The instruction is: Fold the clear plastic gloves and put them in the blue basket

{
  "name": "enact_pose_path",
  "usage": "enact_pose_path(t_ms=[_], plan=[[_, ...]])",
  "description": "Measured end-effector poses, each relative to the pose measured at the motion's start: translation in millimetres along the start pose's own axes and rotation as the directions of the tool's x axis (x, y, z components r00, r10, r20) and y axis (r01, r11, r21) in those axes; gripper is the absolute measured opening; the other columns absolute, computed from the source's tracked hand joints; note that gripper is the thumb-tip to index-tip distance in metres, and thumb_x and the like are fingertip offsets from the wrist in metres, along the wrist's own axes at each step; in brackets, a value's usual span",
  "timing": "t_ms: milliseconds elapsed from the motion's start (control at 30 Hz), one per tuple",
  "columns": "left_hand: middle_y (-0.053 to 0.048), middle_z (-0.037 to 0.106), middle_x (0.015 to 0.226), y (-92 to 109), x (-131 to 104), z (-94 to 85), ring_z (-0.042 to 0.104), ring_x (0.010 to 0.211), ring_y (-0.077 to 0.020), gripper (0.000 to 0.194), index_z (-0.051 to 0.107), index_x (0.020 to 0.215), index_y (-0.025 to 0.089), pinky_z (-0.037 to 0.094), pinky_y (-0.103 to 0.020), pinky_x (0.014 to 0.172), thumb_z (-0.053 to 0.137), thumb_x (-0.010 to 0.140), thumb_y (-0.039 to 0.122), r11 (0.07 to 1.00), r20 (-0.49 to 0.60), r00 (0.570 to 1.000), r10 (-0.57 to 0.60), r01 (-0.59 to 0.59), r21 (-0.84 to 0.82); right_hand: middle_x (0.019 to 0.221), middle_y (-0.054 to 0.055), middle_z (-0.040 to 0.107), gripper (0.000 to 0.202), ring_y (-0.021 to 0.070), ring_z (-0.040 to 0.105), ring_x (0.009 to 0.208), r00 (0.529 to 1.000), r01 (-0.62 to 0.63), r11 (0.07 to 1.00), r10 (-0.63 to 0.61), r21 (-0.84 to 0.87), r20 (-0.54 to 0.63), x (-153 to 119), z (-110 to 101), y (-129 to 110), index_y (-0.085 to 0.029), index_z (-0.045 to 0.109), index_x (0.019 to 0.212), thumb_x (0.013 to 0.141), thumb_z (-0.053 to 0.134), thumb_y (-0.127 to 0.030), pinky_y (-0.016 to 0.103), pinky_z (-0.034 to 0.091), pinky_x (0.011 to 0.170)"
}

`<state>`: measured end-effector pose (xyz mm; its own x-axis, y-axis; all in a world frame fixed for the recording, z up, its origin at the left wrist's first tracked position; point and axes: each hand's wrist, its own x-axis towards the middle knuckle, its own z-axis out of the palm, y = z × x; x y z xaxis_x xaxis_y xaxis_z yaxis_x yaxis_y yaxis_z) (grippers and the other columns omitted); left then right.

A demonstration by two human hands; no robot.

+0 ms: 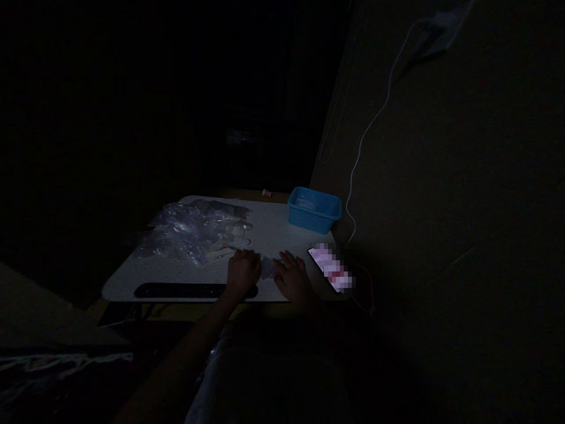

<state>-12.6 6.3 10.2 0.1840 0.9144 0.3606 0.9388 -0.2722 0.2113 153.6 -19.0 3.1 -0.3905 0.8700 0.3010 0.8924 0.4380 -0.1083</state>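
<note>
The scene is very dark. Near the front edge of a small white table [273, 221], a little clear, pale plastic piece [268, 268], perhaps a packet, lies between my hands. My left hand [243, 274] is closed at its left side, fingers curled, gripping its edge. My right hand [293, 278] rests flat over its right end, fingers stretched and slightly apart. To the left spreads a crumpled heap of clear plastic bags [189, 227]. Several small pale pieces [241, 241] lie at the heap's right side, too dim to name.
A blue plastic basket [311, 221] stands at the back right corner. A lit phone [326, 265] lies at the right edge, near a white cable [364, 135] hanging down the wall. Along the front edge runs a dark strip [176, 290]. A small pink-and-white item [266, 193] sits beyond the table.
</note>
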Motion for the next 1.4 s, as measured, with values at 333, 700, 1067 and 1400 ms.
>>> enact_pose_path(t_ms=[333,700,1067,1400], plan=[[-0.008,0.064,0.088,6.4,-4.0,-12.4,0.053,0.090,-0.0268,0.031,0.066,0.087,0.022,0.036,-0.033,0.069,0.044,0.075,0.039,0.982,0.029,0.983,-0.181,0.179,0.056,0.129,0.010,0.048,0.040,0.0206,0.036,0.122,0.998,-0.048,0.997,0.051,0.064,-0.043,1.2,5.2,4.8,-0.014,0.048,0.121,0.084,0.041,-0.026,0.037,0.022,0.099],[-0.007,0.063,0.095,9.8,-5.3,-15.7,0.050,0.095,-0.0276,0.031,0.064,0.095,0.025,0.036,-0.036,0.074,0.046,0.074,0.041,0.982,0.060,0.982,-0.180,0.177,0.061,0.119,0.007,0.054,0.035,0.0195,0.041,0.114,0.992,-0.068,0.993,0.077,0.097,-0.097,3.1,3.9,7.1,-0.019,0.053,0.115,0.082,0.047,-0.030,0.035,0.026,0.094],[-0.007,0.062,0.096,11.4,-3.8,-18.4,0.048,0.098,-0.0269,0.030,0.063,0.094,0.026,0.035,-0.036,0.075,0.046,0.075,0.042,0.981,0.116,0.976,-0.185,0.178,0.071,0.089,0.003,0.063,0.016,0.0171,0.052,0.091,0.964,-0.259,0.966,0.256,0.028,0.073,41.5,-10.2,19.5,-0.024,0.066,0.078,0.076,0.050,-0.024,0.029,0.032,0.082],[-0.007,0.061,0.095,8.4,-3.9,-13.3,0.048,0.096,-0.0272,0.029,0.062,0.092,0.026,0.035,-0.037,0.076,0.049,0.073,0.044,0.984,0.083,0.982,-0.171,0.166,0.059,0.091,0.003,0.063,0.019,0.0191,0.052,0.091,0.970,-0.229,0.973,0.230,-0.018,0.077,39.7,-15.1,17.7,-0.023,0.066,0.079,0.079,0.048,-0.027,0.029,0.034,0.077]])
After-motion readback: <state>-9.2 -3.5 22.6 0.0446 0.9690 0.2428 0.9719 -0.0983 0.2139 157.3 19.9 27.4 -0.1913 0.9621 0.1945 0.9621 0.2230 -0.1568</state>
